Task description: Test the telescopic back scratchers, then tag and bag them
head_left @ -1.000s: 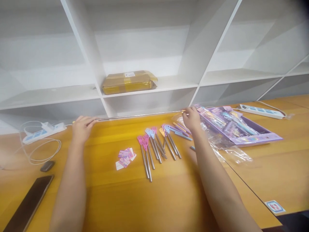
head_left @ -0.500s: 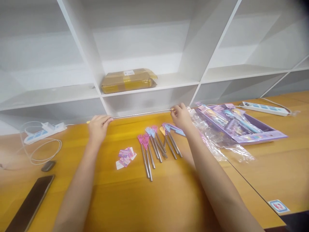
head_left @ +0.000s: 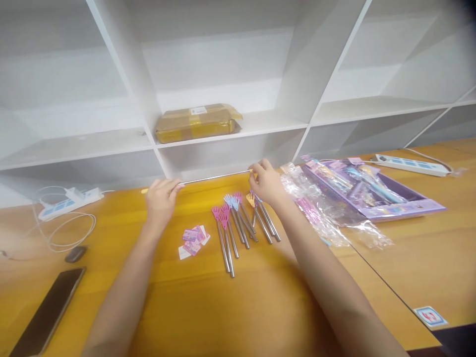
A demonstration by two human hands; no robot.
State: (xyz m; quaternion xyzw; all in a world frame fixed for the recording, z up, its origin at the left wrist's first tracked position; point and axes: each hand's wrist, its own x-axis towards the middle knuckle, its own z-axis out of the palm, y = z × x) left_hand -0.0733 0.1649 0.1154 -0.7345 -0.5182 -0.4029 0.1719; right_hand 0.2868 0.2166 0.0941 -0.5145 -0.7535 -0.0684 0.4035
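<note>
Thin straight metal rod point(head_left: 215, 177) is shiny silver with a yellow end. The little hand-shaped plastic heads point(head_left: 224, 218) come in hot pink, baby blue and orangey yellow, all on silver metal handles point(head_left: 229, 253). Small printed rectangular cards point(head_left: 191, 235): pink, purple, white. Shallow open box point(head_left: 405, 210)? Totally lilac-purple.

Thin silvery rod point(head_left: 215, 177), straight, slightly slanted

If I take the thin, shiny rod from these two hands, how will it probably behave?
The rod is probably fairly stiff, since it runs straight between the left hand and the right hand. Its shine suggests a smooth, possibly slippery surface. It may be light for its length, as it looks thin.
</note>
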